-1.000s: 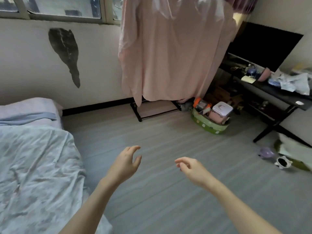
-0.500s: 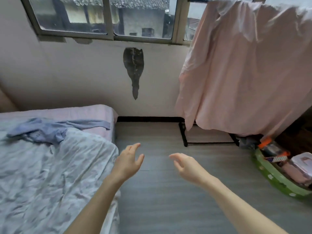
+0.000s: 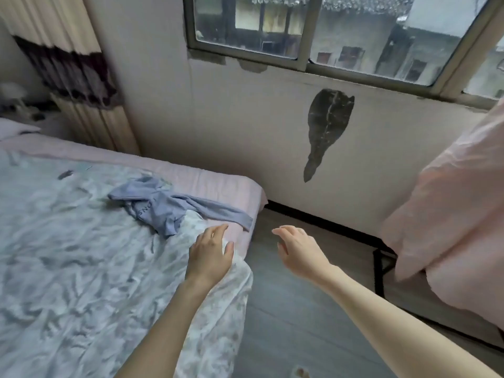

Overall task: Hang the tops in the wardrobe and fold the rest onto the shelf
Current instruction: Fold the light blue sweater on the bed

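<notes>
A crumpled pale blue long-sleeved top [image 3: 161, 207] with white lettering lies on the bed [image 3: 68, 268], one sleeve stretched toward the bed's far corner. My left hand [image 3: 211, 251] hovers over the bed's corner just below and right of the top, fingers relaxed and holding nothing. My right hand [image 3: 298, 248] is out over the floor to the right of the bed, fingers loosely spread and empty. No wardrobe or shelf is in view.
A patterned white-blue quilt covers the bed over a pink sheet [image 3: 207, 184]. A large pink cloth [image 3: 450, 227] hangs on a black rack [image 3: 380, 271] at the right. The wall with a window [image 3: 313, 31] is ahead; a curtain [image 3: 81, 85] hangs at the left. Grey floor [image 3: 300, 323] lies between.
The view has swung left from the desk side to the bed. The blue top has come into full view, and my left hand is now over the bed's corner.
</notes>
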`<control>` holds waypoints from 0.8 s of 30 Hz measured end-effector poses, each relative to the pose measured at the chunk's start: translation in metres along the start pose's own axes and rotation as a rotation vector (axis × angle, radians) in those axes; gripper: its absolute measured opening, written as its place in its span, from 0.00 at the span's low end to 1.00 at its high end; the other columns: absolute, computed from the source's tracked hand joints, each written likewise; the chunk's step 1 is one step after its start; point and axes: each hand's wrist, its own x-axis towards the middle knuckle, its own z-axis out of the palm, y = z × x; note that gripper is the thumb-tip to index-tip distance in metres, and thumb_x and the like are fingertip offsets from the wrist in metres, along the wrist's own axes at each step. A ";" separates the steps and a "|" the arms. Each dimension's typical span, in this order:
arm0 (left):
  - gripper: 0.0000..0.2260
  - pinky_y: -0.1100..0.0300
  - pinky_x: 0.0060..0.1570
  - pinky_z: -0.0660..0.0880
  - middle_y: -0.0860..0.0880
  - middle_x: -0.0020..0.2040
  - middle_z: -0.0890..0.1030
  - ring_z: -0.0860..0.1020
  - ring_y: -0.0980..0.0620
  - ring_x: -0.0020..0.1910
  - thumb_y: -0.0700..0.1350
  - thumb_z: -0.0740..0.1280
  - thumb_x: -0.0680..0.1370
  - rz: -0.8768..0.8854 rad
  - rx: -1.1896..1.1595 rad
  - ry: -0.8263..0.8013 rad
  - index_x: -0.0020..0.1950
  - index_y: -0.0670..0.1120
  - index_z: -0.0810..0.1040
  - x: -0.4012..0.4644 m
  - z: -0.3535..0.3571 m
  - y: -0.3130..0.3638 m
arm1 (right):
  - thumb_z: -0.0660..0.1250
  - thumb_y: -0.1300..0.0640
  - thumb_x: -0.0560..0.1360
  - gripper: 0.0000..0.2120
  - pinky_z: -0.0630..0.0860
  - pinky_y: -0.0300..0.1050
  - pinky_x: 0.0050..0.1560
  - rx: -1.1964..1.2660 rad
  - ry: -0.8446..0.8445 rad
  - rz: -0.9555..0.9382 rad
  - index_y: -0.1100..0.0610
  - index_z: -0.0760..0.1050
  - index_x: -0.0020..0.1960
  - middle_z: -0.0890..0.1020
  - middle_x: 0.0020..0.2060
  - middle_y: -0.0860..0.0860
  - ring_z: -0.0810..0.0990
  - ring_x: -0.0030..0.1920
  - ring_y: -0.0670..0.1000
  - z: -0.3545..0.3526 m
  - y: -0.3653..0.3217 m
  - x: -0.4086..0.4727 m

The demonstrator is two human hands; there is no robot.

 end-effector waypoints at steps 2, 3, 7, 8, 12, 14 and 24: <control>0.20 0.53 0.66 0.64 0.48 0.71 0.67 0.66 0.48 0.69 0.47 0.59 0.81 -0.107 -0.013 -0.018 0.73 0.47 0.65 0.020 0.007 -0.019 | 0.53 0.56 0.80 0.19 0.66 0.47 0.60 -0.006 -0.073 -0.065 0.52 0.64 0.71 0.68 0.68 0.50 0.66 0.67 0.54 0.011 0.004 0.043; 0.20 0.53 0.66 0.64 0.49 0.71 0.67 0.66 0.48 0.69 0.47 0.58 0.81 -0.151 -0.023 -0.029 0.73 0.47 0.65 0.030 0.010 -0.027 | 0.53 0.56 0.80 0.19 0.66 0.48 0.59 -0.006 -0.111 -0.091 0.51 0.64 0.71 0.68 0.68 0.50 0.66 0.67 0.54 0.015 0.006 0.064; 0.19 0.53 0.64 0.67 0.48 0.71 0.67 0.67 0.47 0.68 0.47 0.58 0.81 -0.359 -0.061 0.009 0.72 0.47 0.66 0.092 0.023 -0.058 | 0.53 0.57 0.80 0.18 0.68 0.49 0.62 0.064 -0.228 -0.205 0.53 0.66 0.69 0.70 0.67 0.51 0.69 0.65 0.54 0.031 0.022 0.162; 0.19 0.53 0.63 0.67 0.48 0.71 0.67 0.67 0.47 0.68 0.47 0.58 0.81 -0.415 -0.083 0.022 0.71 0.46 0.66 0.106 0.028 -0.063 | 0.54 0.58 0.80 0.19 0.68 0.48 0.63 0.092 -0.274 -0.223 0.54 0.67 0.69 0.70 0.67 0.51 0.70 0.65 0.54 0.033 0.028 0.184; 0.19 0.55 0.65 0.66 0.48 0.71 0.67 0.67 0.49 0.69 0.46 0.58 0.81 -0.600 -0.167 0.053 0.71 0.46 0.66 0.164 0.039 -0.069 | 0.54 0.57 0.80 0.17 0.70 0.48 0.60 0.110 -0.375 -0.278 0.55 0.68 0.68 0.72 0.66 0.53 0.73 0.63 0.54 0.040 0.052 0.279; 0.19 0.55 0.65 0.66 0.47 0.70 0.68 0.67 0.49 0.69 0.46 0.59 0.81 -0.667 -0.194 0.080 0.71 0.46 0.67 0.182 0.041 -0.079 | 0.53 0.58 0.80 0.17 0.71 0.48 0.59 0.102 -0.415 -0.299 0.55 0.68 0.67 0.73 0.64 0.54 0.74 0.60 0.55 0.049 0.050 0.317; 0.22 0.56 0.62 0.66 0.44 0.67 0.68 0.67 0.46 0.67 0.45 0.62 0.79 -0.965 -0.220 0.195 0.72 0.45 0.65 0.229 0.082 -0.186 | 0.54 0.57 0.79 0.22 0.70 0.46 0.59 0.025 -0.601 -0.477 0.51 0.62 0.72 0.69 0.68 0.51 0.71 0.65 0.54 0.166 -0.011 0.424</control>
